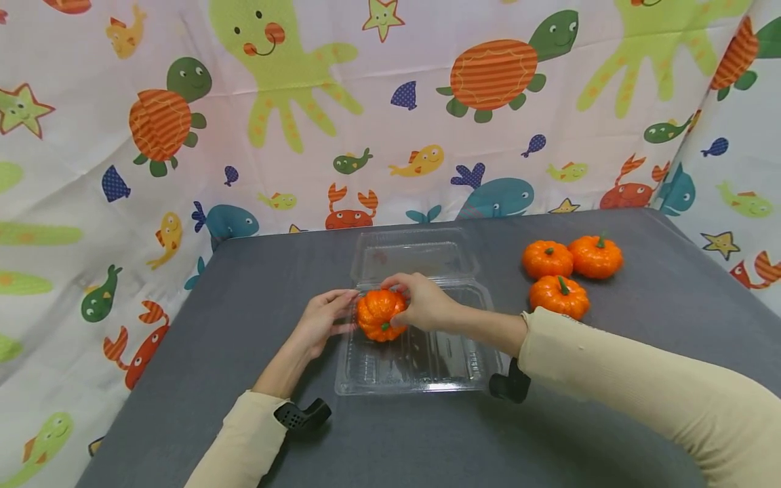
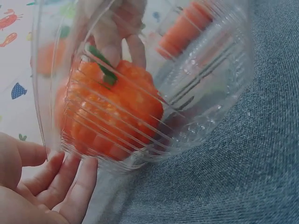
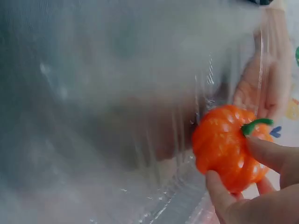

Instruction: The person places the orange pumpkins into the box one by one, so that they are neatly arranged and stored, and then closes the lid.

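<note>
An orange mini pumpkin (image 1: pixel 379 316) with a green stem is at the left side of a clear plastic clamshell container (image 1: pixel 427 389). My right hand (image 1: pixel 426 303) grips this pumpkin between thumb and fingers, reaching over the container; in the right wrist view the thumb lies by the stem (image 3: pixel 254 126). At the container's left wall is my left hand (image 1: pixel 322 320), its fairly straight fingertips (image 2: pixel 86 170) right at the plastic. Through that ribbed wall the pumpkin (image 2: pixel 112 112) shows in the left wrist view. The container's lid (image 1: pixel 417 261) lies folded back, away from me.
Three more orange mini pumpkins, one of them the front pumpkin (image 1: pixel 560 297), sit grouped on the grey table (image 1: pixel 281 271), right of the container. Behind the table hangs a curtain (image 1: pixel 378 88) printed with sea animals.
</note>
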A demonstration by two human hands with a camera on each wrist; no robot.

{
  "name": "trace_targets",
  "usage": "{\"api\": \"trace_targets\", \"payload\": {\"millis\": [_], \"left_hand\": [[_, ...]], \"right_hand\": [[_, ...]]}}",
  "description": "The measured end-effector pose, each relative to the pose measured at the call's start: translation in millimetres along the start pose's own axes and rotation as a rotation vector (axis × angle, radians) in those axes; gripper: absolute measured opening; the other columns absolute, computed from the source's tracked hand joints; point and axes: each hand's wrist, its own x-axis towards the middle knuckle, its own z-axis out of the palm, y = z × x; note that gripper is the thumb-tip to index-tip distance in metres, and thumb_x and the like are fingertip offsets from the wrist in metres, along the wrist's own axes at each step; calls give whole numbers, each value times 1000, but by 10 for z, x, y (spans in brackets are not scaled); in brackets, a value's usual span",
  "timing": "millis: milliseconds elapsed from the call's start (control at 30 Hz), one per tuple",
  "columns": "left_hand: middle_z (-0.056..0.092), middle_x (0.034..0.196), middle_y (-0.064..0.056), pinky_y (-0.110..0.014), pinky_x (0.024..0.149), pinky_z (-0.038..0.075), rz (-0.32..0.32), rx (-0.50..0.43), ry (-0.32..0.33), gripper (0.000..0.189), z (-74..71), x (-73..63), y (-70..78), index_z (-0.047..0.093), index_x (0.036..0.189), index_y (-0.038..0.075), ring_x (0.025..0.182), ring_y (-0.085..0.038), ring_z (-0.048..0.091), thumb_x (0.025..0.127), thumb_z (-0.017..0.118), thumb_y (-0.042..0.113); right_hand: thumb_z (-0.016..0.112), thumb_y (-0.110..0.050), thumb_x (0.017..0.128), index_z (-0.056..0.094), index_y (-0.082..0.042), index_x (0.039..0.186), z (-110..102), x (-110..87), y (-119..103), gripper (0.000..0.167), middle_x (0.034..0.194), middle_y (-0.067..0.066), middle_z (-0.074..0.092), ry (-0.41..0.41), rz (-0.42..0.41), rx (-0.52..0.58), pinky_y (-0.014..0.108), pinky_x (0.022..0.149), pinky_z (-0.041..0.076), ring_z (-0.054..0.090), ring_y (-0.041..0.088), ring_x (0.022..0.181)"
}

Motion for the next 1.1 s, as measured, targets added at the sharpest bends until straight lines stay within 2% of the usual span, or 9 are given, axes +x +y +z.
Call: {"api": "trace_targets", "payload": {"millis": [100,233,533,867,1100], "left_hand": [[59,123,-15,-35,73,57,7,-11,10,35,8,-2,-12,56,126,-5,95,-18,62,101,51,20],[60,121,-14,-35,73,57,6,-31,21,35,-12,1,-32,56,124,-5,92,-17,62,100,52,20],[59,123,-13,-37,77,56,-2,-23,15,33,-32,14,-13,55,126,-2,98,-19,61,102,49,20],[57,127,-16,-37,78,56,-19,-28,14,32,-31,17,15,55,127,-2,98,-18,61,102,47,17],[57,127,-17,-38,80,55,-5,-29,-5,35,-45,16,10,53,127,-4,102,-20,61,102,48,20]], "right_hand": [[74,7,78,56,-6,128,30,-6,32,55,125,17,51,18,42,83,34,79,55,55,32,107],[75,6,77,54,-7,130,91,17,88,58,126,14,53,57,53,120,36,80,54,54,33,109],[81,3,72,57,-12,123,193,27,190,58,115,16,48,189,-86,-38,44,87,50,55,32,105],[80,5,73,53,-10,128,208,19,285,63,119,19,46,191,-128,-22,47,88,50,55,35,106],[82,2,72,54,-8,127,186,32,362,62,123,20,47,213,-172,26,44,88,51,56,35,106]]}}
